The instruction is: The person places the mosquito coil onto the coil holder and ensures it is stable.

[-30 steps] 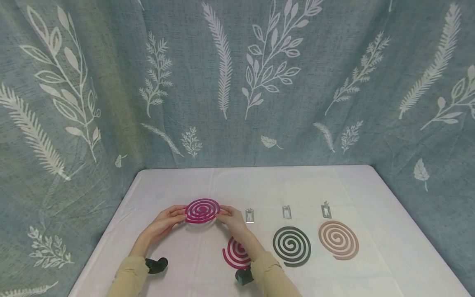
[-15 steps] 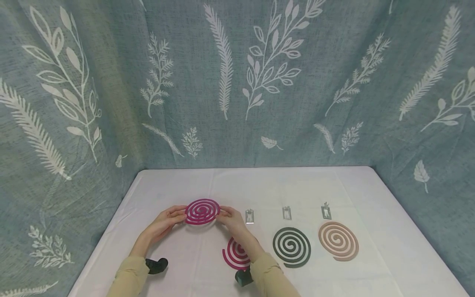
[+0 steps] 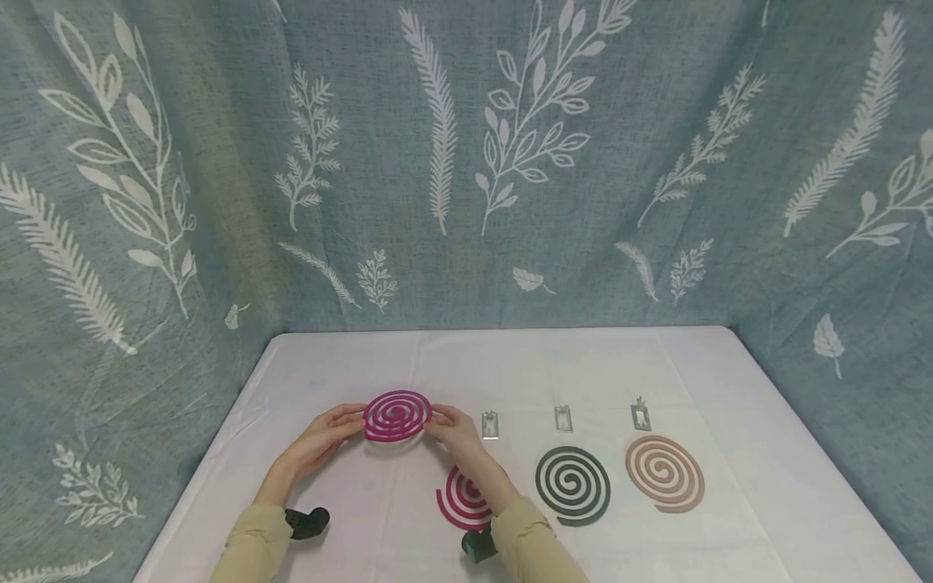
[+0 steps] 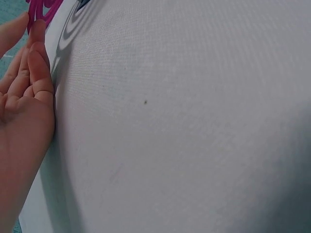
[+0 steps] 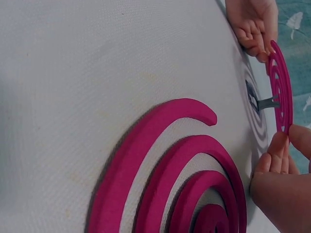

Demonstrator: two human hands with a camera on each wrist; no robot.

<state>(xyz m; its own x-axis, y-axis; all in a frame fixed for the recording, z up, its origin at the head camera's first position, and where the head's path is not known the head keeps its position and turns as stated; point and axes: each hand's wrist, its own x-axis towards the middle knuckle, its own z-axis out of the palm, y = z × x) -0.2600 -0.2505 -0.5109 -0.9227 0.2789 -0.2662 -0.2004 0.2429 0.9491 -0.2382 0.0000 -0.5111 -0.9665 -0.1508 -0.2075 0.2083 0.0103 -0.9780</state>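
A magenta mosquito coil (image 3: 398, 415) is held level just above the white table by both hands. My left hand (image 3: 328, 433) pinches its left rim between thumb and fingers, and my right hand (image 3: 459, 433) pinches the right rim. In the right wrist view, a small metal coil stand (image 5: 266, 103) stands under the coil, its upright tab reaching the coil's middle. Whether the tab is caught in the coil I cannot tell. A second magenta coil (image 5: 163, 124) lies flat near my right wrist, partly hidden by the forearm in the head view.
To the right lie a dark green coil (image 3: 572, 483) and a tan coil (image 3: 662, 466). Behind them rest three metal stands: a left one (image 3: 484, 425), a middle one (image 3: 558, 418) and a right one (image 3: 635, 417). A leaf-patterned curtain (image 3: 466, 275) encloses the table (image 3: 350, 364).
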